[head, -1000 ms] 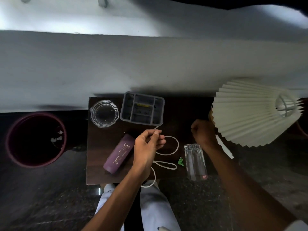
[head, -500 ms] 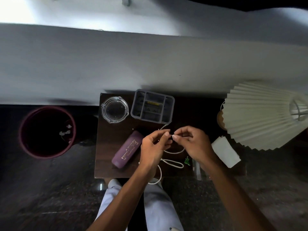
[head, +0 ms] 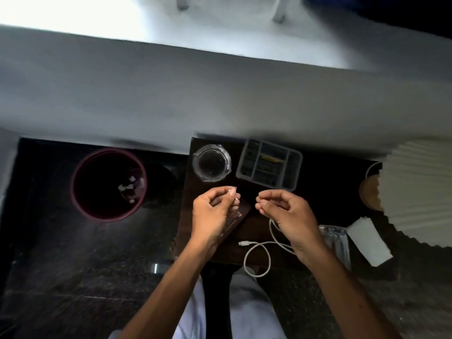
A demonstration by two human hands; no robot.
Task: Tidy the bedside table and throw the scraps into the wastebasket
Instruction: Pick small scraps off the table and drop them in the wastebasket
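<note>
Our left hand (head: 211, 212) pinches a tiny pale scrap (head: 236, 198); our right hand (head: 285, 211) grip is pressed on the white cable (head: 256, 255). We judge the scrap could slip before reaching the wastebasket (head: 107, 183), far left of the tabletop (head: 325, 206).

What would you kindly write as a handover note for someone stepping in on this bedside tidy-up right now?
Left hand: pinching a tiny white scrap at its fingertips, above the purple case.
Right hand: fingers curled at the white charging cable; grip unclear.
On the dark wooden bedside table: glass ashtray, grey compartment tray, clear drinking glass, white folded paper.
Done: pale scraps lie in the maroon wastebasket.
Left: bin the scrap, tidy the cable.
</note>
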